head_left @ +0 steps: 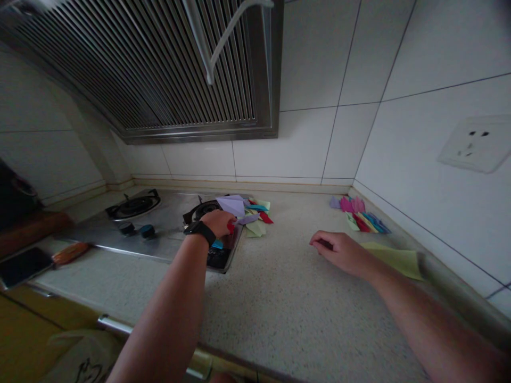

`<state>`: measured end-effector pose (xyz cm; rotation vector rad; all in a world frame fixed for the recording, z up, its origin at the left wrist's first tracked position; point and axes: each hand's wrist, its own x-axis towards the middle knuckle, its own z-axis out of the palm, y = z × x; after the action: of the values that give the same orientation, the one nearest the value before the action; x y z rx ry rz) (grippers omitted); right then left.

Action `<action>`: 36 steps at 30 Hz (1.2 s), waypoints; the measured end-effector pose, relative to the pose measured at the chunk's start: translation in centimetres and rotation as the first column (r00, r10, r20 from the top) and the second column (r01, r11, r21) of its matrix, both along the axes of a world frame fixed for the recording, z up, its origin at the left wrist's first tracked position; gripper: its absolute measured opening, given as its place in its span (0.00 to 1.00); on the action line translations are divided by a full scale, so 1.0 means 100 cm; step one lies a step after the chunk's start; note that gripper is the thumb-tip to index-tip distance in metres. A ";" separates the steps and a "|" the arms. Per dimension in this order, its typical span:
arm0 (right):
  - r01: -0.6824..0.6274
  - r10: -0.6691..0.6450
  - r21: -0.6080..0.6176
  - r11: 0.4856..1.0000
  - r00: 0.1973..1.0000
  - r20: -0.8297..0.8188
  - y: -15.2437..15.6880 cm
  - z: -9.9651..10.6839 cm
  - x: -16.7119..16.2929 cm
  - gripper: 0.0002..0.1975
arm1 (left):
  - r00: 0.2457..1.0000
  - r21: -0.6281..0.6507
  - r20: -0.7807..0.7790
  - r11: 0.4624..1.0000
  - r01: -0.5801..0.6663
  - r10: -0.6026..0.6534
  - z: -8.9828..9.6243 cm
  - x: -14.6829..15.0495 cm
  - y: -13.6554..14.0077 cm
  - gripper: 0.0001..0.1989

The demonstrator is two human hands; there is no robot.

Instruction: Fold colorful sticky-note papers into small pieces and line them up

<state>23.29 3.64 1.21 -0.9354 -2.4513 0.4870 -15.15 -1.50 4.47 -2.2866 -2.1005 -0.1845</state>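
Note:
My left hand [219, 222], with a black watch [199, 231] on its wrist, reaches over the right end of the gas stove. Its fingers are closed on a piece of red paper [230, 227]. Around it lies a loose pile of coloured paper pieces: a lavender sheet [232, 205], a pale green piece [256, 229], a red strip [265, 217] and a blue strip [255, 208]. A blue piece [217, 244] shows beneath the hand. My right hand [339, 250] is over the counter with fingers curled together, nothing visible in them. Beside its wrist lies a yellow-green paper sheet [395, 259].
Folded paper pieces, pink [352, 204] and multicoloured [367, 222], lie in the counter's back right corner. The steel stove [171, 223] has two burners. A range hood [199, 132] overhangs it. A dark-bladed cleaver [26, 266] with a wooden handle lies at the left.

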 end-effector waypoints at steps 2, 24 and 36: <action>-0.001 0.001 -0.005 1.000 1.000 0.008 -0.001 0.001 0.000 0.11 | 1.000 0.015 -0.001 0.999 0.030 -0.030 0.003 0.005 -0.001 0.20; -0.046 0.046 -0.027 0.999 0.999 -0.014 -0.014 0.006 -0.009 0.08 | 0.317 0.352 0.792 0.814 0.463 -0.523 -0.007 0.149 -0.021 0.10; -0.069 0.009 -0.223 0.972 0.966 -0.260 -0.015 0.006 -0.014 0.13 | -0.032 0.200 0.979 0.938 0.283 -0.199 -0.031 0.173 -0.004 0.17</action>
<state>21.88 2.10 1.78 -0.8531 -2.2130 0.8670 2.13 -1.89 1.35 -2.8132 -1.6988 -2.5678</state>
